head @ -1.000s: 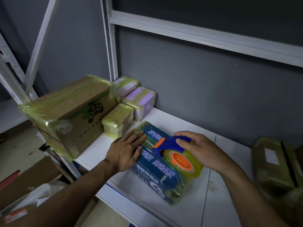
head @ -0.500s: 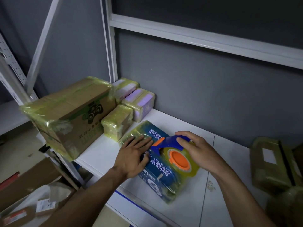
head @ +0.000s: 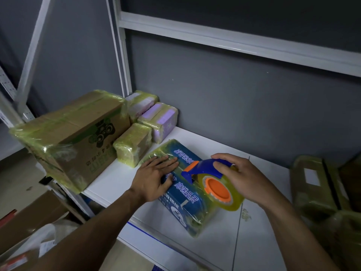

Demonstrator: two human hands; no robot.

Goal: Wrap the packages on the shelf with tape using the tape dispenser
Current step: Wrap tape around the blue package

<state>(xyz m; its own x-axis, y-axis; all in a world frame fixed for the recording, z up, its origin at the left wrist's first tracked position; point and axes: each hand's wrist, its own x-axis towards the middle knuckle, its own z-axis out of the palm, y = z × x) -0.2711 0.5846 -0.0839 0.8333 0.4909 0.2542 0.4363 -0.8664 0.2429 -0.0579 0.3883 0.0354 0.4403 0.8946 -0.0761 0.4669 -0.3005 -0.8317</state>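
A blue package (head: 187, 200) with white print lies flat on the white shelf (head: 214, 249), partly covered in yellowish tape. My left hand (head: 154, 178) presses flat on its far left part, fingers spread. My right hand (head: 244, 178) grips the blue tape dispenser (head: 205, 169) from above; its orange hub (head: 218, 189) and yellowish tape roll rest on the package's right side.
A large taped cardboard box (head: 74, 137) stands at the shelf's left end. Three small wrapped parcels (head: 134, 145) sit behind the blue package. More wrapped packages (head: 316, 188) lie at the right. A grey wall backs the shelf; cartons lie on the floor at lower left.
My left hand has slid right along the package's top toward the dispenser. The dispenser and my right hand have stayed at nearly the same spot on the package.
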